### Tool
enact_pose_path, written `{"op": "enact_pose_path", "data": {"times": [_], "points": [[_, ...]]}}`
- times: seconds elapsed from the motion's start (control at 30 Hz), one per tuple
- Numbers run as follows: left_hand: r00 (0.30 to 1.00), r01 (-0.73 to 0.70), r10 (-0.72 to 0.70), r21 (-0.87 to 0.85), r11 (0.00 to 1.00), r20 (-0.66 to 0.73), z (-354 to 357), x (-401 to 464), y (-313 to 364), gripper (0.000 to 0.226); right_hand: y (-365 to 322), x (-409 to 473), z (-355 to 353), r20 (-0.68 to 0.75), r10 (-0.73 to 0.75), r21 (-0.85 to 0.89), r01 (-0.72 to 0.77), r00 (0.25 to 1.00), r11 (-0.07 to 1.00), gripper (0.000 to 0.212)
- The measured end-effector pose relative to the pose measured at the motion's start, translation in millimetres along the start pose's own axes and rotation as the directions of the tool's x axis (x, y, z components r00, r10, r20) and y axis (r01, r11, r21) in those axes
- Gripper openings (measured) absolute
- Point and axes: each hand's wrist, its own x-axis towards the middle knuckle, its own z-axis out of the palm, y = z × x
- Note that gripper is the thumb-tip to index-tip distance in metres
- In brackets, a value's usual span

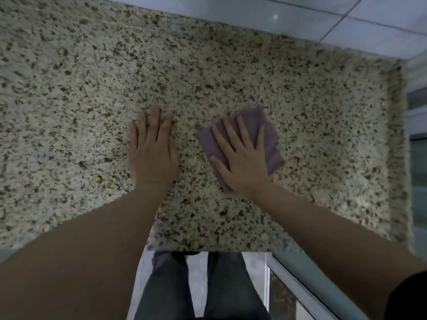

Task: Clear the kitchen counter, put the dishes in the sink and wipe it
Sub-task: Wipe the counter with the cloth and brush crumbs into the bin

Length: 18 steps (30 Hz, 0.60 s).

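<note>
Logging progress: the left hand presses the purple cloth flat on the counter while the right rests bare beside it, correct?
Hands swapped. The head view shows the right hand pressing the cloth flat on the counter, while the left hand rests bare beside it.

cloth (268, 135) laid on bench (231, 65), right of centre | right hand (242, 162) laid flat on cloth | left hand (152, 153) laid flat on bench, just left of cloth | tiled wall (323, 17) behind bench
</note>
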Motion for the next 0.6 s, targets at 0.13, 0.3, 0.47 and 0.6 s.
{"op": "enact_pose_path", "data": {"times": [0.13,0.3,0.47,0.6], "points": [[1.000,-0.011,0.011,-0.010,1.000,-0.011,0,-1,-1,0.052,-41,-50,9,0.026,0.109,0.040,-0.110,0.994,0.993,0.074],[0.999,-0.027,0.027,-0.007,1.000,-0.031,4,1,-3,0.051,-107,-50,20,-0.019,0.162,0.114,-0.159,0.987,0.981,0.068],[0.997,-0.059,0.060,0.008,0.998,-0.047,4,-1,-5,0.052,-76,-63,23,-0.083,0.093,0.085,-0.086,0.992,0.993,0.062],[0.996,-0.048,0.050,0.030,0.998,-0.068,4,-2,-2,0.051,-8,-85,18,-0.036,0.250,0.013,-0.250,0.967,0.968,0.066]]}}
